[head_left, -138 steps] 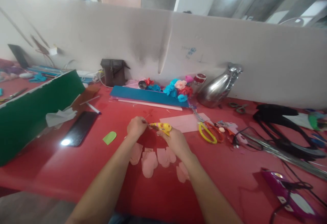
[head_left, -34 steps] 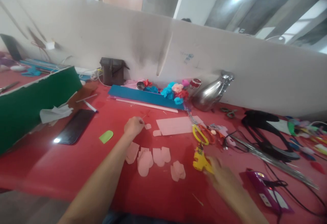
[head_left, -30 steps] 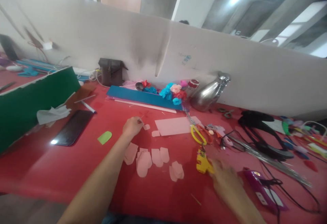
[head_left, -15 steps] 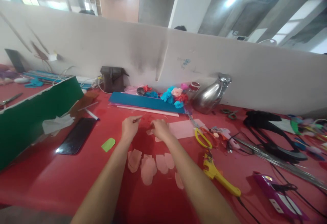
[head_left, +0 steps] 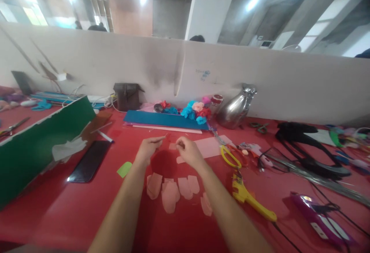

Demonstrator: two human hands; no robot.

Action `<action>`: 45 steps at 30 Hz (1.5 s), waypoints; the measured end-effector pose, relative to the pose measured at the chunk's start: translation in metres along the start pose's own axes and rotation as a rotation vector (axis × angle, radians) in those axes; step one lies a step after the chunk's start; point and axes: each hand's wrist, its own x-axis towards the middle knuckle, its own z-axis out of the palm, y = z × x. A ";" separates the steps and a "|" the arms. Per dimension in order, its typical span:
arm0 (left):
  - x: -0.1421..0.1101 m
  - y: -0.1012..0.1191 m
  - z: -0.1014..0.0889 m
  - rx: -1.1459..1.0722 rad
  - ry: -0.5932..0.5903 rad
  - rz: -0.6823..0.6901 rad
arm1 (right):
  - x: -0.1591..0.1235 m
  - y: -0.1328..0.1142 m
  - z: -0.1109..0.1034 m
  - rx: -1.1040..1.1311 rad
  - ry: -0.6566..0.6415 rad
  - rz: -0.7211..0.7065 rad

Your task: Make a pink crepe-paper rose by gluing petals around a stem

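Observation:
Over the red table, my left hand (head_left: 149, 149) is closed, pinching a thin wire-like stick (head_left: 164, 136) whose tip points right. My right hand (head_left: 187, 149) faces it a short way off, thumb and fingers pressed together; whatever they may hold is too small to make out. Small pink paper pieces (head_left: 172, 146) lie beside the right fingertips. Nearer me, between my forearms, several rounded pink paper petals (head_left: 170, 197) lie in overlapping groups. A larger pink paper sheet (head_left: 212, 145) rests right of my right hand. Left of my left forearm is a light green petal-shaped piece (head_left: 124, 169).
Yellow-handled scissors (head_left: 230, 156) and a yellow glue gun (head_left: 251, 199) lie to the right, with a purple device (head_left: 320, 218) and cords. Behind are a blue board (head_left: 164, 120), paper flowers (head_left: 196, 110) and a metal jug (head_left: 237, 108). A phone (head_left: 89, 161) and green panel (head_left: 43, 145) stand left.
My left hand has turned, its fingers now stretched further right with the thin stick. The right hand has drawn its fingertips up into a pinch. The whole view has shifted slightly.

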 end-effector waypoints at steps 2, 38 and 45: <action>-0.005 0.004 0.002 -0.066 -0.088 -0.043 | -0.016 0.003 -0.009 0.219 0.090 0.010; -0.037 0.009 0.024 0.104 -0.544 -0.167 | -0.055 0.025 -0.025 0.883 -0.021 -0.029; -0.039 0.013 0.025 0.079 -0.500 -0.182 | -0.053 0.025 -0.027 0.842 0.010 0.109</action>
